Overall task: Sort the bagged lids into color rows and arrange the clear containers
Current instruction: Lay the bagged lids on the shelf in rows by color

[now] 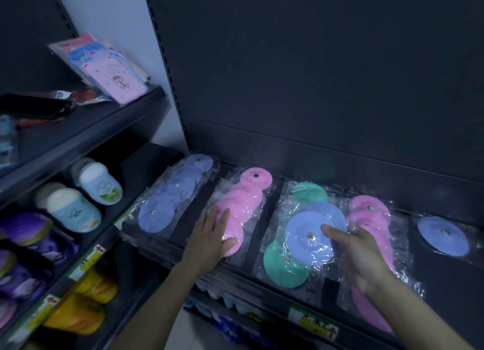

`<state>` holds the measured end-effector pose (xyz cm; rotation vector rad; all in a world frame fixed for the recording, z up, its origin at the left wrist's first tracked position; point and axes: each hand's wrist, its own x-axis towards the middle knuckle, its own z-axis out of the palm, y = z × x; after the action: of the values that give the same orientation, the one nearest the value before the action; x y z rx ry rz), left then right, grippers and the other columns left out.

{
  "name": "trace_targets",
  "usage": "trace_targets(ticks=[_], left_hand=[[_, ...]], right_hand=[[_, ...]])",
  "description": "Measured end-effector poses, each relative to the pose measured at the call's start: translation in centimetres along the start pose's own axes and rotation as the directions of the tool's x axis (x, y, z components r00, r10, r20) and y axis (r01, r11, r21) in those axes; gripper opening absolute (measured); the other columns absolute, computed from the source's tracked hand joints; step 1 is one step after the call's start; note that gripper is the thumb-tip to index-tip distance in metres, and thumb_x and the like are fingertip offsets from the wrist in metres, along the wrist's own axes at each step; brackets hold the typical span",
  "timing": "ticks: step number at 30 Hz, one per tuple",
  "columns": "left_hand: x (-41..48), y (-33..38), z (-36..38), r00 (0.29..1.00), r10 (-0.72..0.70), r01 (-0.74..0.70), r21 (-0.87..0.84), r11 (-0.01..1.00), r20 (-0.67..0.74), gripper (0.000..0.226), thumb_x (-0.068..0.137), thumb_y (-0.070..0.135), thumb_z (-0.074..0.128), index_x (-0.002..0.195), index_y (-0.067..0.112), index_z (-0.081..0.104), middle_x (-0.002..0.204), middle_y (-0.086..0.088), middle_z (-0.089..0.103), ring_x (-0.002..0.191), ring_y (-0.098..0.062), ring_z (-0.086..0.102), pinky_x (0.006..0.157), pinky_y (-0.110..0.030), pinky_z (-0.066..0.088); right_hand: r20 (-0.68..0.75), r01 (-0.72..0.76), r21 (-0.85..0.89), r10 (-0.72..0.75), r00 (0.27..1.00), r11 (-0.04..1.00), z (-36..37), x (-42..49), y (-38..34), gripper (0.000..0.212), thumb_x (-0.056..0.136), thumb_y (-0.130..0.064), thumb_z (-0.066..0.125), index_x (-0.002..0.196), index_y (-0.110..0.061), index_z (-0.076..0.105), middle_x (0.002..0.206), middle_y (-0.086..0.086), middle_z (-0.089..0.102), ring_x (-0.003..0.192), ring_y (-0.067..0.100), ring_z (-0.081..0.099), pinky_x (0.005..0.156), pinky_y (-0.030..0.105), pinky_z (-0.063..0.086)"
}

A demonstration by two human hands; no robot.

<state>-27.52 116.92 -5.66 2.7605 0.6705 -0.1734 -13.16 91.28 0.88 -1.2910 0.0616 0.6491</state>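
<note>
Head view: the left hand [212,235] lies flat on pink lids [243,200]. The right hand [360,255] pinches a blue lid bag [301,234] among green lids [281,268]. I think it goes to the blue row [167,200] next.

The left hand [212,234] rests flat on the pink lid row [250,192]; the right hand [358,255] pinches a bagged blue lid [298,234] (overlapping green lids [280,269]).

Price tag [313,323]: print unreadable (blurred).
Right pink lid row [369,210]: middle hidden by right hand [361,258] and forearm.
</note>
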Motion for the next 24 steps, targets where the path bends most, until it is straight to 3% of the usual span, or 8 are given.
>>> trace_targets(ticks=[5, 10, 14, 19, 24], left_hand=[[-0.5, -0.3, -0.1, 0.999, 0.042, -0.042, -0.016, 0.999, 0.013, 0.078, 0.094, 0.051, 0.041, 0.151, 0.025, -0.007, 0.155, -0.001, -0.021, 0.146, -0.026, -0.014, 0.117, -0.045, 0.002], [-1.1, 2.3, -1.5, 0.985, 0.044, -0.066, -0.133, 0.989, -0.164, 0.086, 0.08, 0.065, 0.036, 0.148, 0.013, 0.027, 0.157, -0.015, 0.015, 0.145, -0.03, 0.012, 0.115, -0.046, 0.018], [-1.2, 6.9, -2.5, 0.949, 0.131, -0.201, -0.228, 0.953, -0.288, 0.062, 0.09, 0.038, 0.058, 0.143, 0.013, 0.037, 0.152, -0.007, 0.032, 0.141, -0.02, 0.028, 0.112, -0.03, 0.024], [-0.8, 12.4, -2.4, 0.915, 0.244, -0.335, -0.268, 0.903, -0.321, 0.053, 0.086, 0.02, 0.067, 0.134, 0.009, 0.049, 0.138, -0.004, 0.049, 0.125, -0.008, 0.042, 0.101, -0.005, 0.02], [-0.1, 17.6, -1.0, 0.908, 0.336, -0.4, -0.283, 0.872, -0.249, 0.052, 0.084, 0.022, 0.069, 0.132, 0.011, 0.053, 0.139, 0.0, 0.046, 0.129, -0.015, 0.044, 0.103, -0.007, 0.017]], right_hand=[[0.012, -0.002, 0.039, 0.002, 1.0, 0.999, -0.7, -0.4, -0.4, 0.03, 0.082, 0.002, 0.063, 0.111, 0.008, 0.06, 0.099, 0.022, 0.071, 0.083, 0.032, 0.071, 0.063, 0.038, 0.058], [0.02, 0.018, 0.079, -0.02, 1.0, 0.997, -1.9, -1.1, -1.1, 0.029, 0.081, 0.004, 0.062, 0.11, 0.006, 0.061, 0.101, 0.022, 0.07, 0.081, 0.029, 0.071, 0.061, 0.035, 0.058], [0.005, 0.034, 0.099, -0.034, 0.999, 0.995, -3.6, -1.8, -2.1, 0.029, 0.081, 0.006, 0.061, 0.11, 0.004, 0.063, 0.099, 0.022, 0.071, 0.078, 0.028, 0.071, 0.057, 0.034, 0.057], [-0.082, 0.041, 0.115, -0.032, 0.996, 0.992, -7.7, -2.3, -3.4, 0.032, 0.079, 0.006, 0.064, 0.111, 0.006, 0.062, 0.103, 0.025, 0.069, 0.086, 0.035, 0.069, 0.074, 0.048, 0.058], [-0.237, 0.062, 0.106, -0.035, 0.971, 0.992, -14.3, -2.7, -4.4, 0.029, 0.076, -0.001, 0.072, 0.104, -0.002, 0.066, 0.101, 0.021, 0.071, 0.095, 0.04, 0.067, 0.085, 0.063, 0.049]])
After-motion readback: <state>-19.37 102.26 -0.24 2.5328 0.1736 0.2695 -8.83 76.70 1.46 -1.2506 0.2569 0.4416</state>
